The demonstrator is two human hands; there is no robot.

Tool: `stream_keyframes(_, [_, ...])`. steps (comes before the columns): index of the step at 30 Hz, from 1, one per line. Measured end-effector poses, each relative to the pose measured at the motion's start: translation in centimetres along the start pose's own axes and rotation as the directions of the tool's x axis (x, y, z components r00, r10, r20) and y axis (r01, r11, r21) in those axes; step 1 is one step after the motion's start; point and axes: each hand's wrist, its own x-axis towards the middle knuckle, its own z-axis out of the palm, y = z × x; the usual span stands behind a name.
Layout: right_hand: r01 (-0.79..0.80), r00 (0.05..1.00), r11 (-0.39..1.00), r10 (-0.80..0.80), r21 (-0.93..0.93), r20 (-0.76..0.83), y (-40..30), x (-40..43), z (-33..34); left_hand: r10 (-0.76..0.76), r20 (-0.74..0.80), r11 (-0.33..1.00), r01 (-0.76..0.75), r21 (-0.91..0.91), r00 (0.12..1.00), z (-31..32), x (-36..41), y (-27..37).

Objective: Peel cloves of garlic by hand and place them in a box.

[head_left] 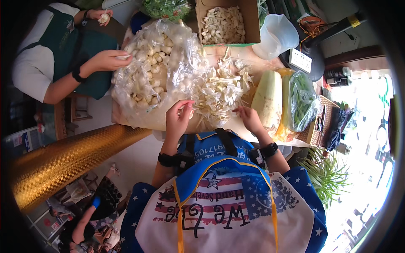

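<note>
My left hand [179, 114] is closed around a pale piece of garlic, which shows between its fingers beside the plastic bag. My right hand [248, 117] is at the near edge of a heap of garlic skins [221, 91]; its thumb and fingertips are close together, and whether anything is pinched there I cannot tell. To the left lies a large clear plastic bag [186, 47] with many garlic bulbs and cloves [155, 69] in it. Peeled garlic cloves [223, 25] fill part of a cardboard box [252, 22] behind the skins.
A co-worker's hand [109, 60] holds garlic at the bag's left side. Right of the skins lie a large pale gourd [268, 98] and bagged green vegetables [300, 101]. Farther back stand a translucent plastic jug [277, 36] and a white power strip [300, 60]. A gold column [79, 158] is at the lower left.
</note>
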Motion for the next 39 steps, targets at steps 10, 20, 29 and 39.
stream_keyframes(10, [0.177,0.969,0.691,0.001,-0.701,0.245,4.6,5.2,4.2,-0.028,0.302,0.999,0.014,0.049,0.953,2.1,0.2,-1.2])
stream_keyframes(20, [0.079,0.953,0.997,-0.083,0.025,0.291,-1.7,2.1,0.9,-0.084,0.404,0.996,0.076,0.036,0.911,2.3,0.4,-1.9])
stream_keyframes(29, [0.195,0.919,0.981,-0.177,-0.018,0.353,-8.7,-1.2,-0.2,-0.027,0.561,0.994,-0.037,0.102,0.828,4.3,1.6,0.5])
stream_keyframes(39, [0.088,0.885,0.954,-0.207,0.287,0.416,-9.7,-1.7,-0.4,0.058,0.673,0.991,-0.123,0.05,0.737,2.6,0.5,3.3])
